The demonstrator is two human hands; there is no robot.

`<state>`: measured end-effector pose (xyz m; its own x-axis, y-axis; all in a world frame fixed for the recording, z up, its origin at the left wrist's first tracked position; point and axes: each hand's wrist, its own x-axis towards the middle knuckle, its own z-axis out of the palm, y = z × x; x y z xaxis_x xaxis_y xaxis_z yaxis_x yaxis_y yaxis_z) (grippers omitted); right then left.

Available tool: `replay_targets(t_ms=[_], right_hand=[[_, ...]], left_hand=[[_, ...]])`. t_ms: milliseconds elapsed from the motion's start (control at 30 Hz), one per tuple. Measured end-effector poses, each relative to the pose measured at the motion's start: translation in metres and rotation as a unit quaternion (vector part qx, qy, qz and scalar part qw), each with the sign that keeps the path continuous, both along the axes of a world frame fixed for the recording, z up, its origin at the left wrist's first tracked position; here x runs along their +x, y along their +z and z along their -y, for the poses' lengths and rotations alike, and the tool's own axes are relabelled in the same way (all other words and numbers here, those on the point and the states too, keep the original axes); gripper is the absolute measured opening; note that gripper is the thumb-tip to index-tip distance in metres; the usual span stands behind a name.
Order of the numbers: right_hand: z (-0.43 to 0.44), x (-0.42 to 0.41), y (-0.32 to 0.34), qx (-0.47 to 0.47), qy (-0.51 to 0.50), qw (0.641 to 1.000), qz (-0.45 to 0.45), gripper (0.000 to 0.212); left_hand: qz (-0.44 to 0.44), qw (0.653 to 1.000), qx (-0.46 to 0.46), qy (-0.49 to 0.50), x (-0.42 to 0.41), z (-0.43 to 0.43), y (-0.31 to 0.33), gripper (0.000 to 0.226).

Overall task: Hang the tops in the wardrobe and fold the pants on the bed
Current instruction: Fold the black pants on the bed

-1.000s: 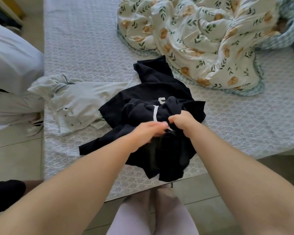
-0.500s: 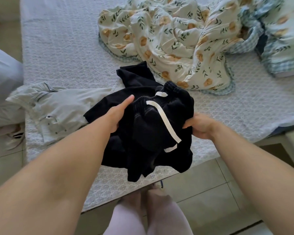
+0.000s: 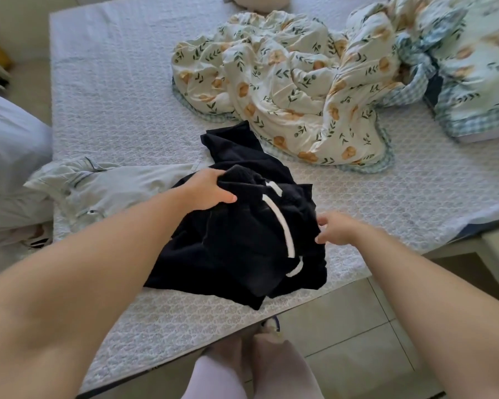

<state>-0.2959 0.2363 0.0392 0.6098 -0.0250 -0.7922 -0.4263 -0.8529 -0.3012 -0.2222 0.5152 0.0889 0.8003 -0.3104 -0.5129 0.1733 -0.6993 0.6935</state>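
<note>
Crumpled black drawstring pants (image 3: pixel 236 249) lay at the near edge of the white textured bed (image 3: pixel 121 82), with a flat white drawstring (image 3: pixel 280 226) running across them. My left grip (image 3: pixel 211 191) was curled round the bunched waistband at the pants' far left. My right grip (image 3: pixel 339 230) had its fingers loose and spread at the pants' right edge, clamping nothing. Behind, a second black garment (image 3: pixel 234 148) lay partly under the pants. A pale grey-green garment (image 3: pixel 121 182) lay to its left. Farthest back was a crumpled floral quilt (image 3: pixel 285 90).
</note>
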Motion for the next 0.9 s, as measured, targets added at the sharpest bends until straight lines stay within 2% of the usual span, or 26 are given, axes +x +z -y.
replay_targets(t_ms=[33, 100, 167, 233, 333, 400, 467, 567, 733, 900], right_hand=[[-0.002, 0.003, 0.000, -0.037, 0.034, 0.999, 0.007, 0.060], [-0.010, 0.010, 0.007, -0.075, 0.054, 0.992, 0.086, 0.082], [-0.022, 0.021, 0.020, -0.074, 0.092, 0.971, 0.206, 0.095], [-0.035, 0.032, 0.037, -0.068, 0.162, 0.938, 0.298, 0.102], [-0.053, 0.048, 0.056, -0.056, 0.244, 0.895, 0.368, 0.101], [-0.059, 0.055, 0.060, -0.055, 0.297, 0.875, 0.379, 0.090], [-0.059, 0.059, 0.057, -0.086, 0.358, 0.855, 0.366, 0.073], [-0.052, 0.060, 0.054, -0.121, 0.380, 0.862, 0.312, 0.053], [-0.043, 0.059, 0.056, -0.142, 0.333, 0.896, 0.258, 0.053], [-0.025, 0.044, 0.053, -0.215, 0.389, 0.874, 0.195, 0.039]], left_hand=[[0.082, 0.993, 0.041, -0.079, 0.002, 0.004, 0.006, 0.033], [0.202, 0.955, 0.088, -0.200, 0.001, 0.013, 0.013, 0.040], [0.277, 0.918, 0.123, -0.256, 0.000, 0.020, 0.016, 0.044], [0.322, 0.896, 0.127, -0.279, 0.003, 0.021, 0.024, 0.044], [0.420, 0.831, 0.097, -0.352, 0.006, 0.018, 0.044, 0.040], [0.471, 0.776, 0.075, -0.413, 0.007, 0.013, 0.054, 0.037], [0.496, 0.750, 0.064, -0.433, 0.009, 0.008, 0.060, 0.034], [0.502, 0.766, 0.056, -0.397, 0.013, 0.001, 0.072, 0.022], [0.486, 0.827, 0.040, -0.278, 0.022, -0.009, 0.091, 0.034], [0.494, 0.838, 0.044, -0.227, 0.029, -0.019, 0.095, 0.033]])
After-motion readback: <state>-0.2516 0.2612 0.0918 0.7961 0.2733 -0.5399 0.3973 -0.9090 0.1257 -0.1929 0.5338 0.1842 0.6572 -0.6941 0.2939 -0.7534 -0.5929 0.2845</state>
